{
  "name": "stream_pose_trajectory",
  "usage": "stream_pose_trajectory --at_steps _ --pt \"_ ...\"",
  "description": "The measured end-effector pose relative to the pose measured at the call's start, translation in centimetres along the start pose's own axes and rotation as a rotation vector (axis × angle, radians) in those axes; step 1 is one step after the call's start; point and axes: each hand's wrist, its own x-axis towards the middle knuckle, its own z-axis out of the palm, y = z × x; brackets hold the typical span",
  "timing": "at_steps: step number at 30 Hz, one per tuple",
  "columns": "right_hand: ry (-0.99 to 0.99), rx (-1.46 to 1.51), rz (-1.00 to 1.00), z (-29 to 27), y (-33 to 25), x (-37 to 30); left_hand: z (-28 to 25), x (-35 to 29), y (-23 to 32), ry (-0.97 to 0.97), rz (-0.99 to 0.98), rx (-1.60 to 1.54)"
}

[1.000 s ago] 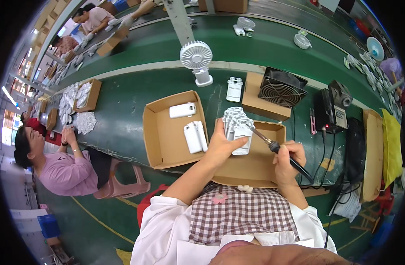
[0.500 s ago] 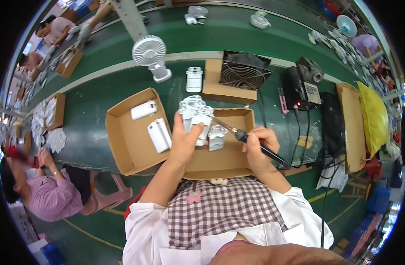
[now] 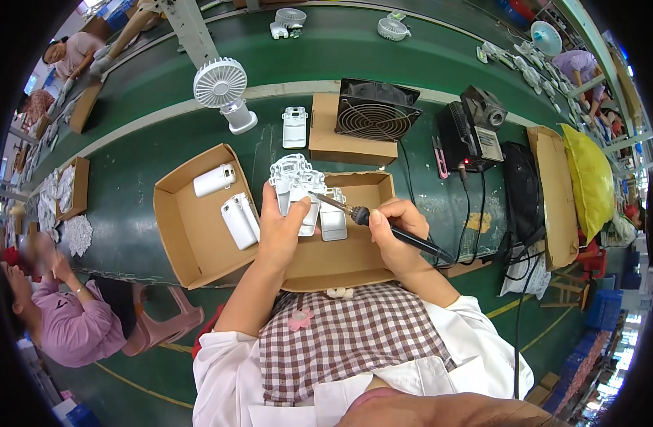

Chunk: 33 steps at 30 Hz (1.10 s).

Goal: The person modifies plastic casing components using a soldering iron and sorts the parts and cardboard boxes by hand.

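Note:
My left hand [image 3: 278, 231] grips a cluster of white plastic housings [image 3: 298, 186], held above the right-hand cardboard box [image 3: 341, 267]. My right hand [image 3: 399, 231] is closed around the black handle of a soldering iron [image 3: 360, 215]. Its metal tip points left and meets the housings near my left thumb; whether it touches them I cannot tell. Just right of the cluster, a single white shell [image 3: 333, 222] shows over the same box. To the left, another cardboard box [image 3: 191, 249] holds two white fan handles [image 3: 240, 222].
Behind the boxes stand a white handheld fan [image 3: 222, 85], a white shell [image 3: 294, 128] and a black fan [image 3: 376, 114] on a carton. A black soldering station [image 3: 469, 139], pink-handled tweezers [image 3: 440, 158] and cables lie right. A co-worker [image 3: 85, 320] sits at the left.
The whole view has shifted a little. The soldering iron's tip has moved left, from the right edge of the held housings to over them. My left hand keeps its hold.

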Motion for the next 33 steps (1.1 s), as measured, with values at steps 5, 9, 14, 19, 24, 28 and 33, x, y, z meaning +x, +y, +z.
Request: stream_pose_trajectory --at_steps 5,9,14,19,24,28,33 --pt "0.004 -0.004 -0.011 0.08 0.02 0.08 -0.16 0.08 -0.13 -0.041 0.020 -0.019" --pt "0.002 -0.009 0.009 0.27 0.12 0.17 -0.34 0.11 -0.15 -0.021 0.003 -0.012" --pt "0.012 -0.001 0.006 0.23 -0.11 0.18 -0.16 0.14 -0.10 -0.009 -0.004 -0.008" --pt "0.028 0.006 -0.003 0.05 0.42 0.15 -0.19 0.25 -0.18 -0.036 0.015 -0.010" --pt "0.051 0.034 -0.036 0.22 0.21 0.36 -0.07 0.03 0.10 -0.042 -0.016 0.019" --pt "0.033 0.023 -0.045 0.15 0.50 0.29 -0.13 0.06 -0.02 -0.051 -0.021 0.043" --pt "0.034 0.055 -0.015 0.13 0.45 0.10 -0.01 -0.08 0.03 -0.030 -0.044 0.054"
